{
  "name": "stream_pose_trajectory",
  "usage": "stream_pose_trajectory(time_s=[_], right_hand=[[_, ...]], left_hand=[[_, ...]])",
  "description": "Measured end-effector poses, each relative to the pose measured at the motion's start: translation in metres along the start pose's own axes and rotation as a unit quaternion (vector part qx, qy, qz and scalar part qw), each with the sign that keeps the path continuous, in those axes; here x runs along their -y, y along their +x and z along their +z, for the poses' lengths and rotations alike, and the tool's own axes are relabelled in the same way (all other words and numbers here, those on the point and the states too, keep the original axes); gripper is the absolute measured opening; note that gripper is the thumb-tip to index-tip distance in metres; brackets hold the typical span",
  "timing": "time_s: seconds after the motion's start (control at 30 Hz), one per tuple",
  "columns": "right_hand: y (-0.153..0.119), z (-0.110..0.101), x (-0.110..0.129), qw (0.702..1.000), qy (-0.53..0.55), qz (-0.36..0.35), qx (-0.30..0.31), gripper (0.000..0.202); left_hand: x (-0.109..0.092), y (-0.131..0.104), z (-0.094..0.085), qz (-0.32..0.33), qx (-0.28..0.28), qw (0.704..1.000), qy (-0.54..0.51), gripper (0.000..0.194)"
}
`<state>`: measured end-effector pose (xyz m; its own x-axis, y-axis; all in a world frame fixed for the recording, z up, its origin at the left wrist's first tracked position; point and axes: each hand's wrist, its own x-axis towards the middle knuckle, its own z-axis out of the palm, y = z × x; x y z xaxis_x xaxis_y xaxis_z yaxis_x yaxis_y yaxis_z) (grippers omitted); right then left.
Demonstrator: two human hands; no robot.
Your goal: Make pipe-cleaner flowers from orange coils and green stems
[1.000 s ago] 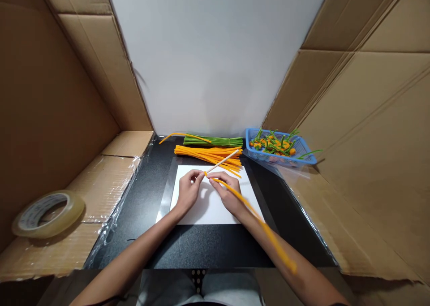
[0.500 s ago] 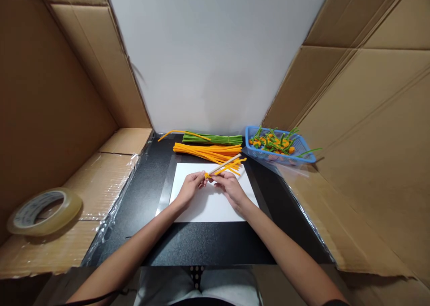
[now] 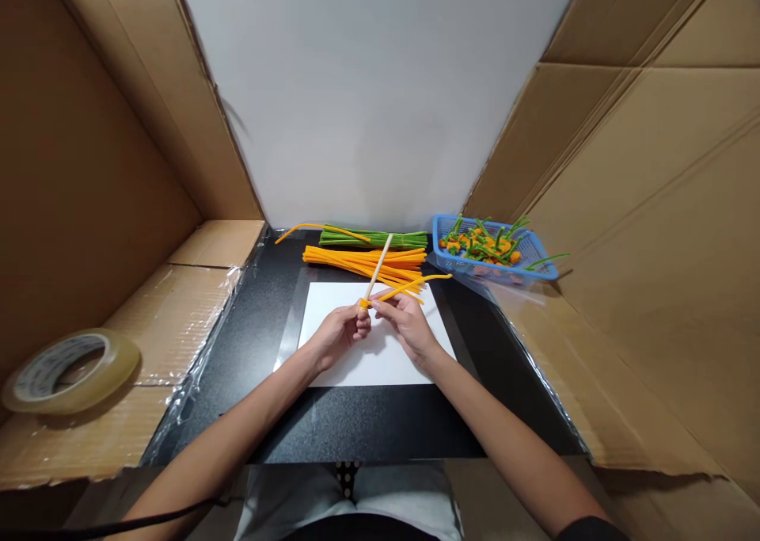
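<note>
My left hand [image 3: 341, 333] grips the lower end of a pale wooden stick [image 3: 381, 265], which points up and away from me. Around the stick, just above my left fingers, an orange pipe cleaner [image 3: 409, 287] is wound. Its loose end reaches out to the right. Closed in a pinch, my right hand [image 3: 409, 327] holds that pipe cleaner close to the winding. Both hands are above a white sheet of paper [image 3: 371, 371]. Beyond them lie a bundle of orange pipe cleaners [image 3: 344, 258] and a bundle of green pipe cleaners [image 3: 409, 239].
A blue basket [image 3: 494, 270] at the back right holds several orange and green pipe-cleaner pieces. One bent orange pipe cleaner [image 3: 297, 227] lies at the back left. A roll of clear tape [image 3: 122, 367] rests on cardboard at left. Cardboard walls [image 3: 653, 208] flank the black table [image 3: 356, 426].
The stick has swung from leaning right to more upright, its far tip moving left. The pipe cleaner's loose end now extends farther right, apart from the stick.
</note>
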<state>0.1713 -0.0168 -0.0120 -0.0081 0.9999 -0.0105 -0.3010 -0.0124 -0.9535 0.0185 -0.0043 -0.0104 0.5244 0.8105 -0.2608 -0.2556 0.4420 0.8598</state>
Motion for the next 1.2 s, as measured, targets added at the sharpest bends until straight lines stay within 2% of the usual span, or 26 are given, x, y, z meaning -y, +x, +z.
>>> stream_pose_trajectory(time_s=[0.2, 0.33, 0.43, 0.5, 0.57, 0.6, 0.67, 0.73, 0.8, 0.87, 0.93, 1.0, 1.07, 1.2], right_hand=[[-0.002, 0.002, -0.002, 1.000, -0.002, -0.018, 0.004, 0.023], [-0.002, 0.002, -0.005, 1.000, 0.014, -0.008, 0.000, 0.029], [-0.002, 0.000, -0.007, 1.000, 0.018, 0.008, 0.002, 0.029], [-0.001, -0.002, -0.008, 1.000, 0.018, 0.006, -0.011, 0.027], [0.000, -0.003, -0.008, 0.999, 0.012, -0.014, -0.028, 0.026], [0.000, -0.003, -0.009, 0.999, 0.005, -0.028, -0.033, 0.025], [0.001, -0.004, -0.009, 0.998, -0.012, -0.053, -0.037, 0.025], [0.001, -0.004, -0.010, 0.997, -0.027, -0.061, -0.041, 0.025], [0.001, -0.004, -0.010, 0.997, -0.029, -0.056, -0.048, 0.025], [0.001, -0.003, -0.011, 0.997, -0.019, -0.050, -0.054, 0.026], [0.001, -0.002, -0.011, 0.998, -0.005, -0.041, -0.053, 0.027], [0.000, -0.001, -0.011, 0.998, 0.008, -0.028, -0.052, 0.027], [0.000, 0.000, -0.012, 0.998, 0.020, -0.018, -0.054, 0.028], [0.000, 0.001, -0.011, 0.997, 0.043, 0.007, -0.059, 0.031]], left_hand=[[0.000, 0.000, -0.002, -0.009, -0.005, 1.000, 0.000, 0.035], [0.007, 0.001, -0.004, 0.003, -0.024, 1.000, 0.019, 0.040], [0.011, 0.003, -0.004, 0.026, -0.045, 0.995, 0.084, 0.051], [0.012, 0.002, -0.005, 0.058, -0.063, 0.983, 0.163, 0.060], [0.011, 0.000, -0.005, 0.125, -0.096, 0.951, 0.265, 0.060], [0.010, -0.002, -0.006, 0.167, -0.116, 0.924, 0.323, 0.056], [0.009, -0.006, -0.007, 0.251, -0.147, 0.852, 0.436, 0.041], [0.009, -0.008, -0.009, 0.318, -0.153, 0.778, 0.520, 0.031], [0.010, -0.008, -0.011, 0.370, -0.146, 0.723, 0.565, 0.023], [0.012, -0.007, -0.014, 0.399, -0.146, 0.687, 0.589, 0.018], [0.015, -0.005, -0.015, 0.411, -0.159, 0.665, 0.603, 0.013], [0.017, -0.005, -0.015, 0.408, -0.180, 0.663, 0.601, 0.010], [0.016, -0.005, -0.014, 0.388, -0.191, 0.689, 0.582, 0.011], [0.010, -0.007, -0.010, 0.292, -0.195, 0.803, 0.481, 0.018]])
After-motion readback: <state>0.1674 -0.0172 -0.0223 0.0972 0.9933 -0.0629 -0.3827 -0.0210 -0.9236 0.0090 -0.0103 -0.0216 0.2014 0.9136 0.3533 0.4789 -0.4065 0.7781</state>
